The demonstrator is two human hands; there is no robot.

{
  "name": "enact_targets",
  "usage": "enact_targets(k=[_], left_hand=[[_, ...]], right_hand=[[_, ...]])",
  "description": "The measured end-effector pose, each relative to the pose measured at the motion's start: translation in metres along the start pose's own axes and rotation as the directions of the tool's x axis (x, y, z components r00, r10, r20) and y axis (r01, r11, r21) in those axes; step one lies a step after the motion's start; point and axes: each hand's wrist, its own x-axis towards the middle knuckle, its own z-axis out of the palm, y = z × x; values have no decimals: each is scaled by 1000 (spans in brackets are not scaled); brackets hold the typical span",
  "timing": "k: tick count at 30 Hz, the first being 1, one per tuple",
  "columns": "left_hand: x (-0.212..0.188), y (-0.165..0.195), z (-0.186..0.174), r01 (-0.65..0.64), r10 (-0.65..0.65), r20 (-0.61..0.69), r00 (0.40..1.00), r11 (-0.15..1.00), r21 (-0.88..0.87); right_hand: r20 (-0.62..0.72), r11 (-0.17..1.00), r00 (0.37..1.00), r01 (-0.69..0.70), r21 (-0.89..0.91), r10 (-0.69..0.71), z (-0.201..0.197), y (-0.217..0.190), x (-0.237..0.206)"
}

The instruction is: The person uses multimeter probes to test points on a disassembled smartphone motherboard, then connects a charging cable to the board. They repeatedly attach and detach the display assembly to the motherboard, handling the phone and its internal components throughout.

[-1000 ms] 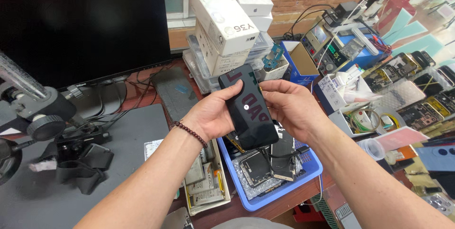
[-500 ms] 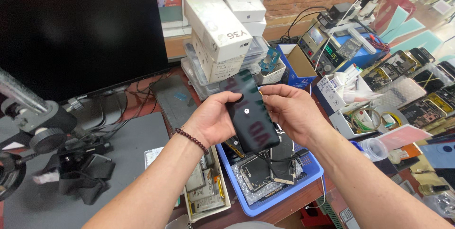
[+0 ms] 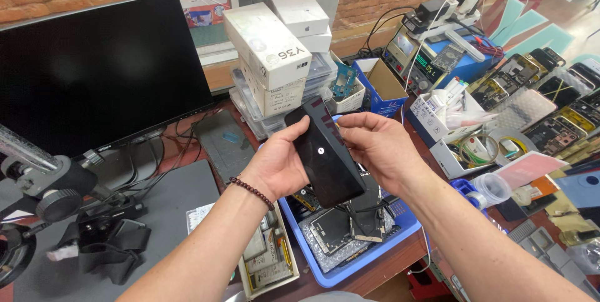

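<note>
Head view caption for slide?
Left hand and right hand hold a black slab phone above a blue plastic tray.

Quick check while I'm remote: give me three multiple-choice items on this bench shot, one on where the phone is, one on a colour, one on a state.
1. Where is the phone?
A. Held over the blue tray
B. Flat on the grey mat
C. On the white boxes

2. What colour is the bracelet on the left hand?
A. Yellow
B. Dark red
C. White

3. What state is the monitor in?
A. Showing a bright picture
B. Cracked
C. Dark

Answers:
1 A: both the left hand and the right hand grip the phone above the tray.
2 B: dark red beads ring the wrist.
3 C: its screen is black all over.
</note>
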Motion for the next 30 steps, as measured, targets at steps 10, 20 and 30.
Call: enact_targets(k=[10, 20, 30], left_hand=[[3, -1, 2, 9, -9, 15, 1000, 1000, 17], [1, -3, 4, 9, -8, -20, 1000, 1000, 18], [2, -4, 5, 5, -5, -19, 1000, 1000, 8]], right_hand=[[11, 999, 999, 44, -3, -44, -5, 3, 2], [-3, 998, 998, 69, -7, -69, -5, 4, 2], [-34, 998, 997, 69, -6, -69, -3, 2, -1]])
